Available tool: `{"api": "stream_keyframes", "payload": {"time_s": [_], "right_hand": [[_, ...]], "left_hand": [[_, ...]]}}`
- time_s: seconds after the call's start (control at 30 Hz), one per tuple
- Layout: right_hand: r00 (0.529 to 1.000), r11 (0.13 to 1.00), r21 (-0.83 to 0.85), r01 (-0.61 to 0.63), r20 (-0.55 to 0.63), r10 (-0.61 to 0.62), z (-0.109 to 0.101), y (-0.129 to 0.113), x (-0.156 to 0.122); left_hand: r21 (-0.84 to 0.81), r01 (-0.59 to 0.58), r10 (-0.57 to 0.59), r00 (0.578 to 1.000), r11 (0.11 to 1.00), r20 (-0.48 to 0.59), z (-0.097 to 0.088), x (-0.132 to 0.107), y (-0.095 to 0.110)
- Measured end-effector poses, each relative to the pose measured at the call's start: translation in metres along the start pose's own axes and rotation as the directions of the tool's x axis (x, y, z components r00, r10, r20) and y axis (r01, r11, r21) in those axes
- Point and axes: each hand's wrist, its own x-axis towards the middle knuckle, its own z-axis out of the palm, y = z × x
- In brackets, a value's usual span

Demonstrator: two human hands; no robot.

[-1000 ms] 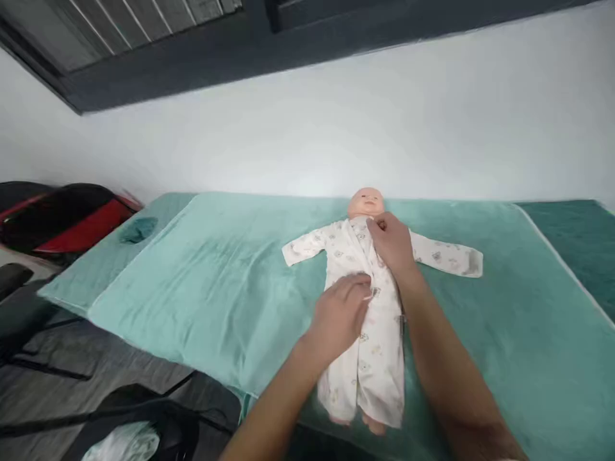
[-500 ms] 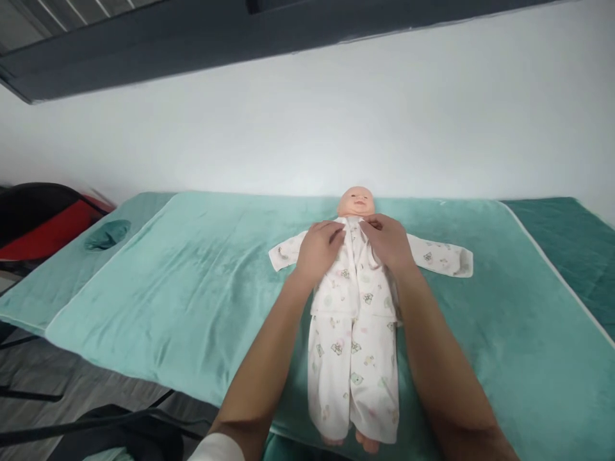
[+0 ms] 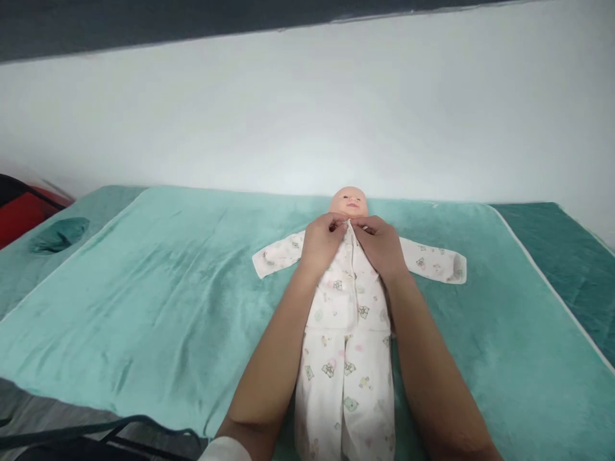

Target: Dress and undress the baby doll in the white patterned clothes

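A person's left hand (image 3: 325, 241) and right hand (image 3: 377, 243) pinch the neckline of a printed white shirt (image 3: 336, 298), just below the chin of a baby doll (image 3: 348, 202) lying face up, sleeves spread, on a green-covered bed (image 3: 192, 288).

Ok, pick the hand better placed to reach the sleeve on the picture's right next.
Probably the right hand: it is beside that sleeve, while the left hand is on the shirt's other side, nearer the opposite sleeve. Both hands are at the collar, so the right would have to leave it.
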Motion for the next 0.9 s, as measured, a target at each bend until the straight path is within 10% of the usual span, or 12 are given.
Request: {"api": "stream_keyframes", "payload": {"time_s": [0.9], "right_hand": [[0.997, 0.995, -0.095, -0.035, 0.065, 0.041, -0.003, -0.005, -0.003]], "left_hand": [[-0.339, 0.118, -0.119, 0.993, 0.933, 0.019, 0.002, -0.002, -0.007]]}}
